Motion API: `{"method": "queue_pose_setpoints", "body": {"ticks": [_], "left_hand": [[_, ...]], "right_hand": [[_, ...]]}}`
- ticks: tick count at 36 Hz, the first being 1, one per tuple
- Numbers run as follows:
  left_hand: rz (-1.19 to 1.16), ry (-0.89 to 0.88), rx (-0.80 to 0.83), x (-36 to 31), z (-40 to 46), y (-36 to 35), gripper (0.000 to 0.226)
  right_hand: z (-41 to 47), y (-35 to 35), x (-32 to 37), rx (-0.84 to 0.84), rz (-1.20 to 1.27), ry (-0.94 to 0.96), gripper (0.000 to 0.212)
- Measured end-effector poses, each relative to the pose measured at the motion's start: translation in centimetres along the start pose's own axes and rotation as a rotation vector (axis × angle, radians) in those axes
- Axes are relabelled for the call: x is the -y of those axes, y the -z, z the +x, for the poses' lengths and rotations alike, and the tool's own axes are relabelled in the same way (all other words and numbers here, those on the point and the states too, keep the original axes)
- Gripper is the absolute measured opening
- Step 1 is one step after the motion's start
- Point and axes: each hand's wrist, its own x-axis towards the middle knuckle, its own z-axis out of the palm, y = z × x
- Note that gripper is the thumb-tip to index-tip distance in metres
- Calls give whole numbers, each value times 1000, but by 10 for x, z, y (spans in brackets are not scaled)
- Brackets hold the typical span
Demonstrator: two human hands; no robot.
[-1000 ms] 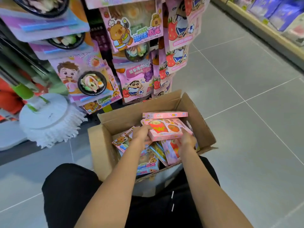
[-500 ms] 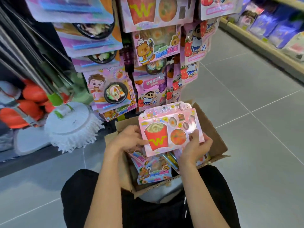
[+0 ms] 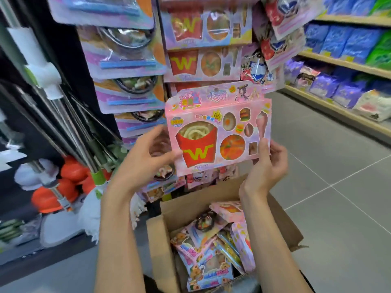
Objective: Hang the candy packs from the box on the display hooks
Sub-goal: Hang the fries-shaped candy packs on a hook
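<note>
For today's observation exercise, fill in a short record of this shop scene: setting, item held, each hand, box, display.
setting: shop aisle, grey tiled floor
item held: pink candy pack, upright, facing the camera
left hand: grips the pack's left edge
right hand: grips its lower right corner
box: open, more packs inside
display: matching packs hanging just behind

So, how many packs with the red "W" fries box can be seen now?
3. One pink pack is held between the left hand and right hand. Two hang on the rack just above: the nearer pack and a cropped top pack. More may be hidden behind.
</note>
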Motion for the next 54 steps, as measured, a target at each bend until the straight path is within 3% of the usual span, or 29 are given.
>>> {"method": "queue_pose_setpoints", "body": {"ticks": [11, 19, 27, 31, 44, 50, 54], "left_hand": [[47, -280, -361, -80, 27, 30, 46], [93, -379, -456, -138, 52, 57, 49], [206, -472, -559, -192, 88, 68, 46], [324, -540, -666, -215, 109, 72, 47], [495, -489, -761, -267, 162, 96, 41], [520, -410, -753, -262, 177, 100, 37], [566, -432, -767, -260, 189, 100, 39]], "right_hand": [[15, -68, 48, 175, 131, 7, 6], [36, -126, 93, 336, 181, 18, 7], [61, -173, 127, 388, 161, 54, 29], [73, -199, 141, 383, 191, 135, 17], [108, -262, 156, 409, 154, 181, 16], [112, -266, 154, 481, 95, 176, 46], [115, -269, 154, 473, 110, 168, 52]]}}
